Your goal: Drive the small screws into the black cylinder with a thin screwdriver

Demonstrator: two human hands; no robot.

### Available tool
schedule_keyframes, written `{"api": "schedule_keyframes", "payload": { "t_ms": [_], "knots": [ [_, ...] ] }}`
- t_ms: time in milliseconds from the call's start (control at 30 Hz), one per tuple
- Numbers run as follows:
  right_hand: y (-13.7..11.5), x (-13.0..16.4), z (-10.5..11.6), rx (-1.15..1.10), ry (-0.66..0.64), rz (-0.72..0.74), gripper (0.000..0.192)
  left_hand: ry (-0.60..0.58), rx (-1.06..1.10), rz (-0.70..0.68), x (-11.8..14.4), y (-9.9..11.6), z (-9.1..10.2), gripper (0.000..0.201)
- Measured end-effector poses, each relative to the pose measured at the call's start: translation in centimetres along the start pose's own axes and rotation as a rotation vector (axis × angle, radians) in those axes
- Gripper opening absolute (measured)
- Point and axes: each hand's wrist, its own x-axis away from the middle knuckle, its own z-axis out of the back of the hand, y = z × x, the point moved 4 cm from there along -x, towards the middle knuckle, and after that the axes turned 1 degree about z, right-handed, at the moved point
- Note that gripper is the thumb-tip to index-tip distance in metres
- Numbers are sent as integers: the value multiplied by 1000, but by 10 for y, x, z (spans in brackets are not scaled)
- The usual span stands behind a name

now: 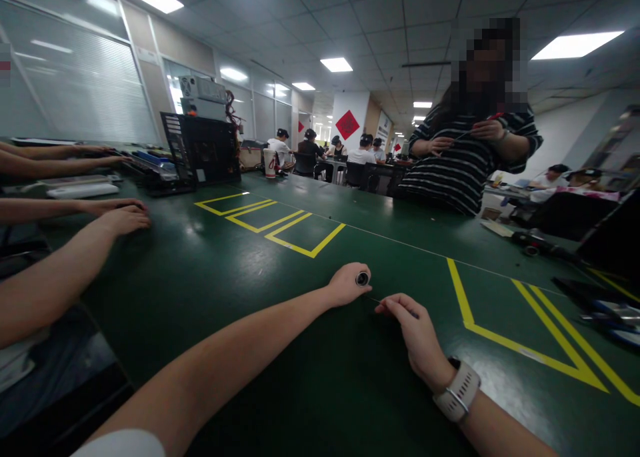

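My left hand [349, 284] is closed around a small round black cylinder [363, 279], whose silver-rimmed end faces me. The rest of it is hidden in the fist. Just to the right, my right hand [407, 320] pinches a thin dark rod [373, 300] with thumb and fingers. One end of the rod points at the left fist; whether it touches the cylinder I cannot tell. Both hands are just above the green table [280, 357], near its middle. A pale watch [457, 390] is on my right wrist.
Yellow tape outlines [314, 253] mark the table. An opened computer case [207, 147] and a paper cup [271, 163] stand at the back left. A co-worker's hands [125, 218] rest at left. A person in a striped top [450, 167] stands across. Tools [615, 317] lie right.
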Motion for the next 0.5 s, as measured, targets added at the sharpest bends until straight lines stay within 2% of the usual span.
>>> {"api": "schedule_keyframes", "payload": {
  "t_ms": [167, 300, 400, 500],
  "knots": [
    [1, 0, 4, -59, 83, 18, 16, -44, -32, 13, 0, 1, -3, 12],
    [-2, 0, 9, -141, 175, 75, 18, 7, 58, 29, 1, 1, -1, 12],
    [-4, 1, 9, -200, 165, 123, 17, 91, 131, 44, 1, -1, 2, 14],
    [-6, 3, 5, -199, 98, 144, 13, 163, 131, 102, 1, -7, 3, 19]
  ]
}}
